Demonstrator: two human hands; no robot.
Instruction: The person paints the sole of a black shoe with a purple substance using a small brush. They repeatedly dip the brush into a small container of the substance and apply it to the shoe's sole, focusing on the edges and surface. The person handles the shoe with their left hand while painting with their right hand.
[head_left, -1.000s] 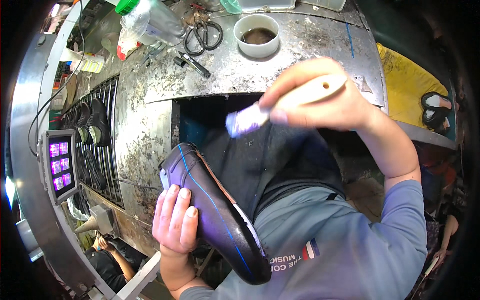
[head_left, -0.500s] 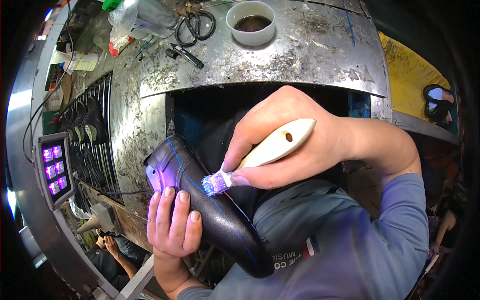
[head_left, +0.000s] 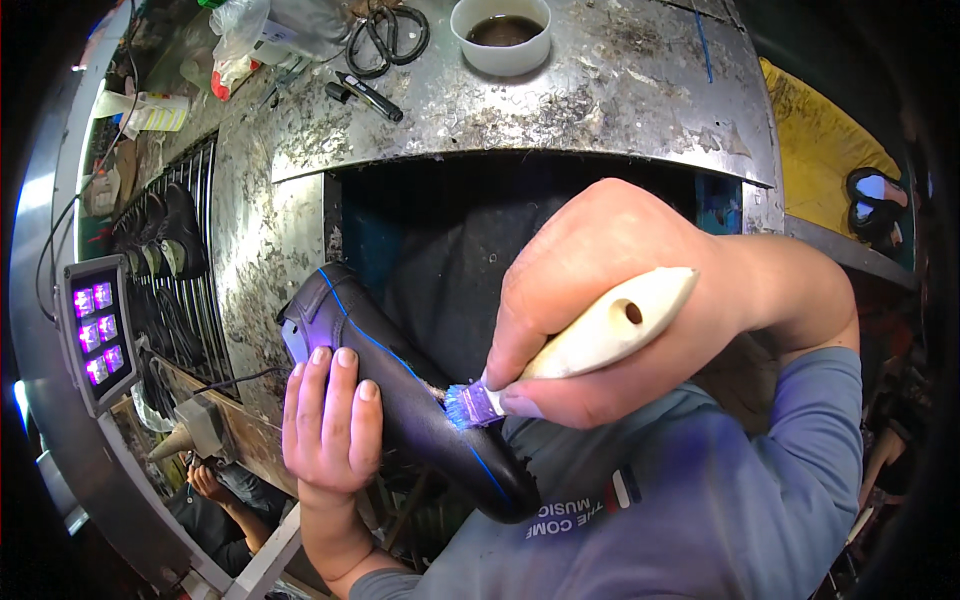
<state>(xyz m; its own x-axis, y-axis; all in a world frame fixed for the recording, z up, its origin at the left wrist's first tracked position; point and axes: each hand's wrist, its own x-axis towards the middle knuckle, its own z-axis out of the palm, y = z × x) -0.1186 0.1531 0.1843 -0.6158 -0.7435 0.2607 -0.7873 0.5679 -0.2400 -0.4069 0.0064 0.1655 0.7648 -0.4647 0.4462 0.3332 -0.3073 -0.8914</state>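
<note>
A black leather shoe upper (head_left: 400, 385) lies slantwise in front of me, its toe pointing to the lower right, with a blue line drawn along its side. My left hand (head_left: 333, 420) holds it from the near left, fingers wrapped over its heel half. Pinched in my right hand (head_left: 620, 270) is a flat brush (head_left: 610, 325) with a pale wooden handle that has a hole in it. Its bluish bristles touch the side of the upper near the blue line, toward the toe. What lies under the shoe is hidden.
On the stained metal bench stand a white bowl of dark liquid (head_left: 502, 45), scissors (head_left: 385, 40) and a black marker (head_left: 370, 97). A purple-lit lamp panel (head_left: 98, 330) is at left, beside a rack with dark shoes (head_left: 180, 230). Another person's hand (head_left: 208, 485) shows lower left.
The brush in my right hand has moved right and slightly down along the upper, toward the toe. My left hand and the shoe have shifted slightly left.
</note>
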